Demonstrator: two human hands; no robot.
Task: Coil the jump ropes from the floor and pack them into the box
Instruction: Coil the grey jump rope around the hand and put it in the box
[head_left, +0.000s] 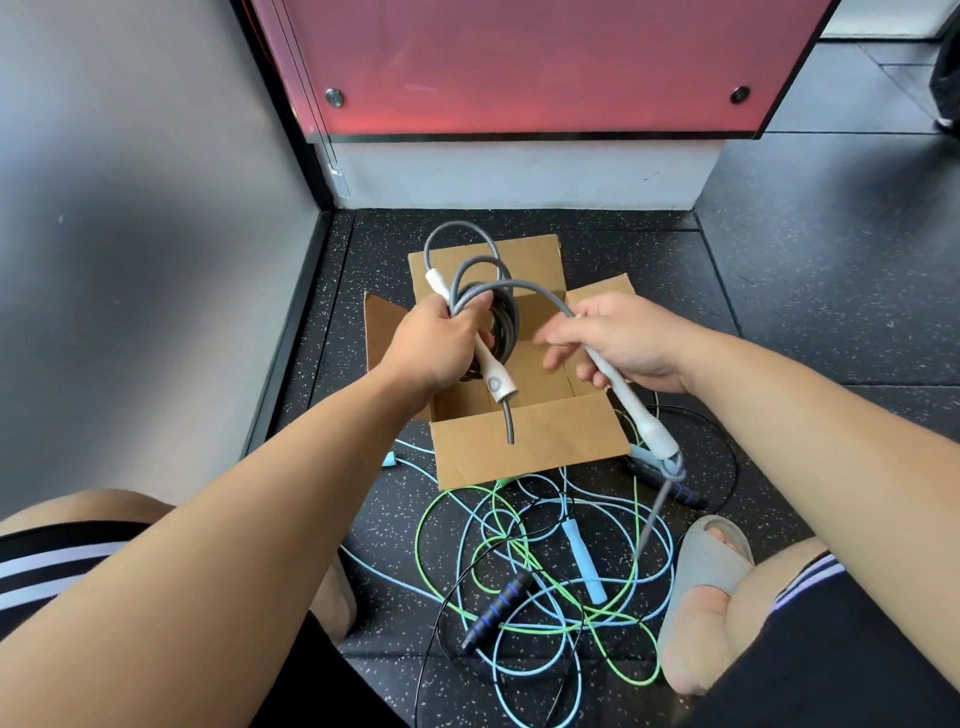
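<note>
Scene: A person leans over an open cardboard box on a speckled black floor, holding a grey jump rope above it in both hands.
Left hand: The left hand is at 10 o'clock of the box's opening. Its grip is closed round a bundle of grey loops and one white handle. The handle points down toward 5 o'clock, and a short rope tail hangs from its end over the near flap.
Right hand: The right hand is at 2 o'clock of the opening. Its grip is narrow, with thumb and fingers curled round the upper part of the second white handle. That handle slants toward 5 o'clock past the box's right side.
Grey rope: The loops rise over the far flap at 12 o'clock. One strand arcs from the coil to the right hand, and a loose tail drops from the second handle's lower end.
Box: The flaps are spread. Dark loops show behind the left hand, and I cannot tell whether they are held or lying inside.
Floor tangle: At 6 o'clock of the box, a green rope, a light-blue rope and a black rope with blue-banded handles lie intertwined.
Surroundings: A grey sandal is at 3 o'clock of the tangle. A red panel is at 12 o'clock and a grey wall at 9 o'clock.
</note>
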